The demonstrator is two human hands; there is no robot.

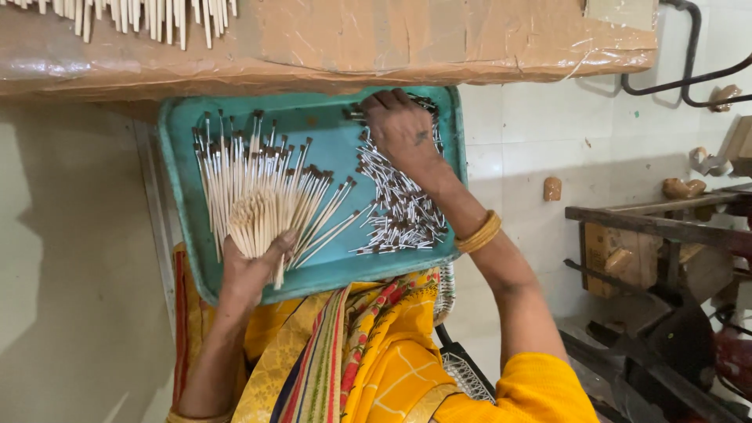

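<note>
The left hand (252, 270) is closed around the butt ends of a bundle of thin pale-handled brushes (262, 188), thumb wrapped over the front. The forearm rises from the bottom edge of the view, wrist bent slightly, a bangle just showing at the frame's edge. From this grip the brushes fan away from the person, long axes running up the view, with the dark tips at the far end. A few on the right side of the fan splay toward the other hand.

The right hand (399, 129) reaches farther out, back of the hand up, fingers curled down at the far end of a heap of short silver ferrules with dark tips (399, 204). Whether the fingers have pinched anything cannot be told, as the palm hides them. Its forearm runs down and to the right, with gold bangles (479, 233) on the wrist and a yellow sleeve at the elbow.

The ferrules lie jumbled, pointing all ways, beneath and nearer than the right hand. Both piles rest in a teal tray (176, 157) on the person's lap, over yellow patterned cloth (352, 352).

Beyond both hands a table edge wrapped in brown tape (352, 39) cuts off the tray's far rim. More pale sticks (133, 16) lie on it, cropped by the frame.
</note>
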